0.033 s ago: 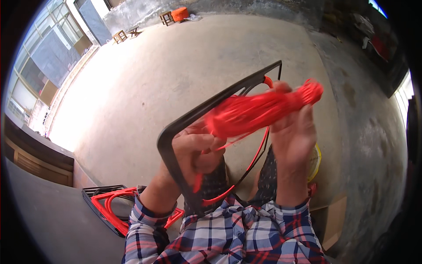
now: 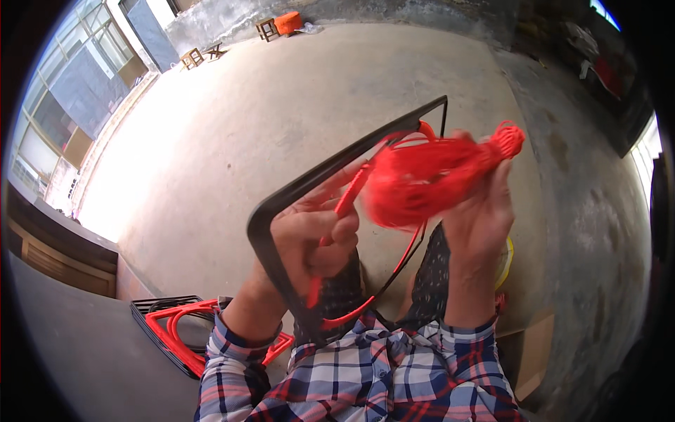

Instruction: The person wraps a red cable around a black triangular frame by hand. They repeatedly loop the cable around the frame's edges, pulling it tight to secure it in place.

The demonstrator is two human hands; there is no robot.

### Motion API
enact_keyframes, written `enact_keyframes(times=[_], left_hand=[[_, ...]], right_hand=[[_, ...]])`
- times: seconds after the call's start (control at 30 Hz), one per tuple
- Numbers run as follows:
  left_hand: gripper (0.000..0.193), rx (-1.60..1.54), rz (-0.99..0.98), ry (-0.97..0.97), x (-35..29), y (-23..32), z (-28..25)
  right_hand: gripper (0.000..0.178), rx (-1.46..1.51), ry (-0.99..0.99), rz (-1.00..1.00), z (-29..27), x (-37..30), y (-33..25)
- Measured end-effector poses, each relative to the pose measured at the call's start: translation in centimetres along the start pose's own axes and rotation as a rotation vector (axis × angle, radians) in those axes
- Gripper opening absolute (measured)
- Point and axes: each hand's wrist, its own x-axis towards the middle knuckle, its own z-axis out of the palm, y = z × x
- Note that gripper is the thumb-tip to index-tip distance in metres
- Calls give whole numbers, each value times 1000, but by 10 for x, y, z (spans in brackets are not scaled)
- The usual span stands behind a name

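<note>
In front of my chest, my right hand (image 2: 481, 211) grips a looped bundle of red cord (image 2: 422, 183), blurred along its lower loops. A tight knot of loops pokes out above the fingers. My left hand (image 2: 316, 235) is closed around a slim red strip (image 2: 351, 193) that slants up toward the bundle. A black frame (image 2: 337, 158) with rounded corners slants across my left hand and wrist. Inside it curves a red and black ring (image 2: 401, 264), partly hidden by cord and hands. Whether my left fingers also grip the frame, I cannot tell.
Beside my left elbow lie stacked black and red frames (image 2: 176, 327). A yellow-rimmed object (image 2: 506, 264) shows past my right forearm, with a cardboard flap (image 2: 538, 355) below it. Small wooden stools (image 2: 191, 58) and an orange seat (image 2: 287, 23) stand near the far wall.
The cord bundle has shifted right with my right hand, away from my left fingers, and its loops hang wider. The red strip in my left hand now shows clearly.
</note>
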Motion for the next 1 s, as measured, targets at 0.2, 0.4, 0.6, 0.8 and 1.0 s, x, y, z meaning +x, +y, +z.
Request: enact_keyframes(times=[0.2,0.4,0.6,0.8,1.0], left_hand=[[50,-53,82,-91,-1,-3,-23],[41,-89,22,-31,-5,-11,-21],[46,-14,-12,-92,-19,-13,-15],[54,-10,15,-128,-13,-16,-13],[50,-11,45,-25,-13,-17,-8]], right_hand=[[44,-246,-74,125,-57,-17,-9],[34,-710,-213,508,-63,-46,48],[28,-919,-236,532,-90,-42,82],[27,-827,-108,505,-105,-33,87],[27,-488,134,399,-84,-11,71]])
